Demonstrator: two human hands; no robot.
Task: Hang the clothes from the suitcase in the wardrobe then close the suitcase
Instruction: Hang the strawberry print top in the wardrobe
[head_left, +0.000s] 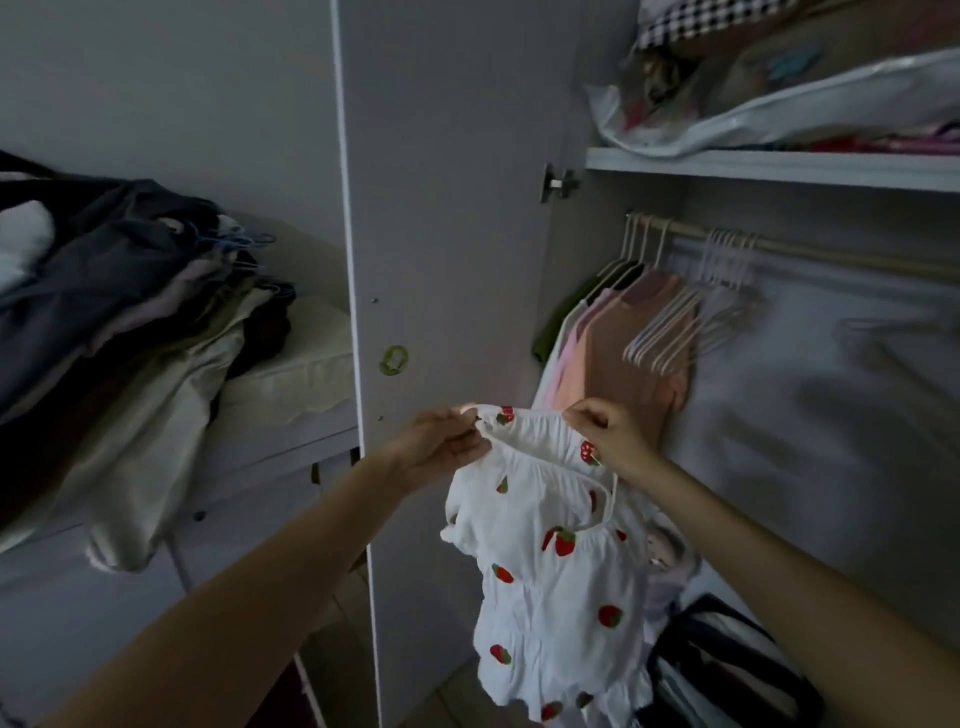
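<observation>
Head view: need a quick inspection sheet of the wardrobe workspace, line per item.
Surface: wardrobe rail under a shelf; free rail to the right.
Job's things: white strawberry-print garment held up in front of the open wardrobe; tops already hung at the rail's left end; bare hangers beside them. Suitcase: not in view.
Clutter: clothes pile on the left; bagged items on the shelf; striped bag at the bottom.
Grippers: left hand and right hand both pinch the garment's top edge.
Cables: nothing seen.
Surroundings: open wardrobe door; dim light.
</observation>
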